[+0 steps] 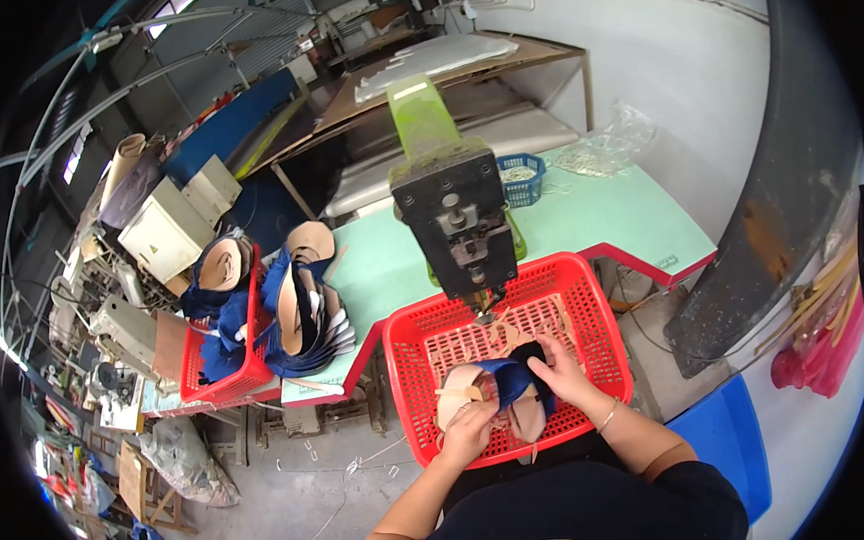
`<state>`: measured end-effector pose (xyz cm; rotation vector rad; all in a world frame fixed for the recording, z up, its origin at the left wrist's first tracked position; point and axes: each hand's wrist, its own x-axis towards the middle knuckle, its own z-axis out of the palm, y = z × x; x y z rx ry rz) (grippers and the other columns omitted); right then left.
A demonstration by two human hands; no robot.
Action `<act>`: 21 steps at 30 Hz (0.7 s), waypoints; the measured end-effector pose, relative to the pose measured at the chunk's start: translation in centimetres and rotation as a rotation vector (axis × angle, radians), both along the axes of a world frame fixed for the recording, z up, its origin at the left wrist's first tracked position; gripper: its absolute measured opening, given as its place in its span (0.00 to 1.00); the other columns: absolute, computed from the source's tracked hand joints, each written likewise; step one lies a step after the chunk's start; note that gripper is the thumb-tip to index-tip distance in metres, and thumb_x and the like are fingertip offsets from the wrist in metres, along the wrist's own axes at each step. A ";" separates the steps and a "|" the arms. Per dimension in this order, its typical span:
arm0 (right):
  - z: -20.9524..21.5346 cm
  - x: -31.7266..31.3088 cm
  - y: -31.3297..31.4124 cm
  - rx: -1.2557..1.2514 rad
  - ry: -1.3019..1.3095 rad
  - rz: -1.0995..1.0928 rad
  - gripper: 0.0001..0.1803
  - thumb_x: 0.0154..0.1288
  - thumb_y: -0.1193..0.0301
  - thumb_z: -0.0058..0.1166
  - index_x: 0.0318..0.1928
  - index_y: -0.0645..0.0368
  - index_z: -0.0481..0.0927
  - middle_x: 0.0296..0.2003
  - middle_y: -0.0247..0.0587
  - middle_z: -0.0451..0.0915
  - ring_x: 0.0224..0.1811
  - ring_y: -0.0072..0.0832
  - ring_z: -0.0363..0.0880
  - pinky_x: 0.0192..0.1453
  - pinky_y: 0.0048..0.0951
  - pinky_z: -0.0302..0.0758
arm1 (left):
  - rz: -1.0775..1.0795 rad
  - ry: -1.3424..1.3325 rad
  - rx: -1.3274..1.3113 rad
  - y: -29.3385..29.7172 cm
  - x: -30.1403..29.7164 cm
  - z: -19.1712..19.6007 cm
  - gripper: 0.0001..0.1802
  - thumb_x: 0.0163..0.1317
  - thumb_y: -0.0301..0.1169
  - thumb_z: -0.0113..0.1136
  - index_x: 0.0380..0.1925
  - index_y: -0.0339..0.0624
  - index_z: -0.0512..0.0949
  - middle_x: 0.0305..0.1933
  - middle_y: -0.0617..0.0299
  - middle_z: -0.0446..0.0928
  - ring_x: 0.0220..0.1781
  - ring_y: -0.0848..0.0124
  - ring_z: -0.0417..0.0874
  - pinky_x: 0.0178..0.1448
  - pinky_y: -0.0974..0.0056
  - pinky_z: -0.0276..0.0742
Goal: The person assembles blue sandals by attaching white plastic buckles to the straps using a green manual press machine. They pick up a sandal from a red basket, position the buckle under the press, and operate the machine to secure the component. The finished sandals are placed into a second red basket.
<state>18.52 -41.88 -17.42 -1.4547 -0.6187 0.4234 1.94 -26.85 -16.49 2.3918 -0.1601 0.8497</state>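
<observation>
Both hands are clamped on a blue shoe upper with tan lining point(498, 391), held over the red basket point(600, 312) below the green press machine point(449, 198): the left hand point(468, 429) pinches its near edge, the right hand point(561, 372) grips its far side. A small blue basket point(524, 178) sits on the pale green bench point(601, 216); stacked blue uppers point(305, 308) lie at the bench's left end.

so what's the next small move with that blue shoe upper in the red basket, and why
Probably lift the blue shoe upper a little up and forward toward the machine's head. Both hands already grip it: the left hand at its near edge, the right hand over its far side. It sits low in the red basket, below the head's tip, with loose tan straps between.
</observation>
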 end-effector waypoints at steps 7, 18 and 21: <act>3.4 0.7 0.8 -0.296 -0.284 0.186 0.24 0.67 0.54 0.40 0.42 0.65 0.76 0.39 0.45 0.78 0.40 0.38 0.76 0.48 0.36 0.70 | 0.047 -0.254 0.112 -0.8 -0.9 1.2 0.14 0.39 0.13 0.56 0.30 0.35 0.78 0.38 0.55 0.78 0.44 0.60 0.79 0.48 0.61 0.76; 3.6 -3.8 0.7 0.264 0.452 0.454 0.24 0.58 0.78 0.55 0.55 0.63 0.65 0.49 0.38 0.72 0.51 0.24 0.71 0.56 0.27 0.70 | -0.036 0.118 -1.551 -2.3 1.0 0.6 0.09 0.61 0.28 0.55 0.41 0.38 0.76 0.39 0.64 0.78 0.39 0.77 0.78 0.47 0.70 0.74; 1.4 -2.6 0.9 0.345 0.709 0.551 0.17 0.63 0.75 0.50 0.53 0.64 0.68 0.49 0.38 0.72 0.51 0.25 0.73 0.54 0.29 0.72 | 0.060 0.108 -1.410 -1.6 0.9 1.3 0.08 0.60 0.27 0.56 0.38 0.36 0.77 0.36 0.64 0.79 0.37 0.77 0.79 0.44 0.71 0.75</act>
